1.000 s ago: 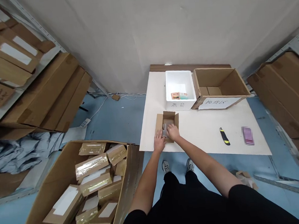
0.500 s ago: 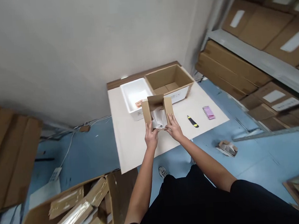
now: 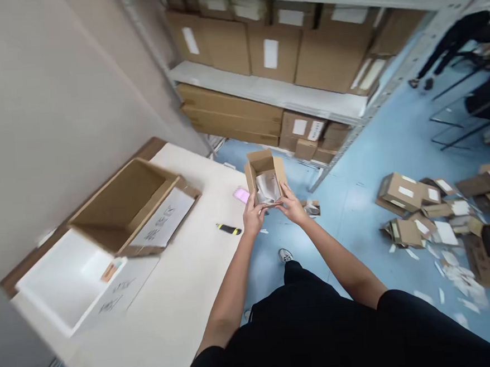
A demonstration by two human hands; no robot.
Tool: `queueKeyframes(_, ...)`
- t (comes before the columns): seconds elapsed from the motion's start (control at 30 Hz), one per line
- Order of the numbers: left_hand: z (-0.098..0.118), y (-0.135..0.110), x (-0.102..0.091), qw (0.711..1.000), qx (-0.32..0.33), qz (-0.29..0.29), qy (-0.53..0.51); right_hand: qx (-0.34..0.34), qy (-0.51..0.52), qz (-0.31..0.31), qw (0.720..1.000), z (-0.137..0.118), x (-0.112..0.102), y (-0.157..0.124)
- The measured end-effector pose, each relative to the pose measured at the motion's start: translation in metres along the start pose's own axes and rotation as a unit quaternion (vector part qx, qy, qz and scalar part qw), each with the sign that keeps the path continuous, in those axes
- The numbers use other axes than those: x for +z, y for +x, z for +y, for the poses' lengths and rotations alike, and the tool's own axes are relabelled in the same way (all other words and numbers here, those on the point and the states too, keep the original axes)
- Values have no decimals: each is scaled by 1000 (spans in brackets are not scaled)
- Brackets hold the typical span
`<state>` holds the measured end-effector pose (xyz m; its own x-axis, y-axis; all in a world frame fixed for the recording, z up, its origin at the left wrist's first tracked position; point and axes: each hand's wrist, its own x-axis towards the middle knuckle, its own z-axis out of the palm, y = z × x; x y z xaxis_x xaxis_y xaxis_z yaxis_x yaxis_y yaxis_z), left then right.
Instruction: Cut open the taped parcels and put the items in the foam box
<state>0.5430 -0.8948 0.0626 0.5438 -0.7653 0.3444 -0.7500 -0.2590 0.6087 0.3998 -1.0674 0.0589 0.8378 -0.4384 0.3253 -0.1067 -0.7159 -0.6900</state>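
A small open cardboard box (image 3: 250, 174) is held up between both hands, beyond the table's right edge. Crumpled whitish wrapping (image 3: 267, 188) lies inside it, and its flaps stand up. My left hand (image 3: 253, 215) grips the near left corner of the box. My right hand (image 3: 292, 205) is closed on the near right corner. On the table to the left lie a black and yellow utility knife (image 3: 228, 229) and a blurred pink-purple item (image 3: 241, 194). Whether anything sits beneath the wrapping is hidden.
On the white table (image 3: 186, 299) stand a large open carton (image 3: 121, 209) and a white bin (image 3: 62, 280) holding a small orange-brown item. Shelving (image 3: 264, 95) with boxes rises ahead. Discarded boxes (image 3: 400, 192) and paper scraps litter the right floor. A person's legs (image 3: 449, 46) show far right.
My view has swung right, and both hands have carried the small box from above the table to over the floor past its edge. Both still hold it.
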Motion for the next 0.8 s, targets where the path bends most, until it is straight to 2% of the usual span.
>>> queueKeyframes(0.1,39,50,65,997,39,-72,11,73,-81,57,992,59,-54,-26)
queueKeyframes(0.23,93,88,140,984,87,-158,-6,146,-163,100,971,109,-110,-67)
queueKeyframes(0.33,129,104,179,974,124,-189,-22,213,-205,103,950,135,-145,-94)
queueKeyframes(0.4,145,111,195,970,141,-195,-32,262,-223,107,933,150,-165,-108)
queueKeyframes(0.5,152,117,200,972,146,-180,-49,291,-224,139,920,169,-185,-119)
queueKeyframes(0.6,139,120,188,982,124,-133,-50,243,-195,164,936,177,-189,-106)
queueKeyframes(0.7,116,120,162,992,89,-85,-34,166,-151,148,963,166,-176,-68)
queueKeyframes(0.8,89,114,129,998,52,-38,-16,94,-110,119,982,139,-151,-18)
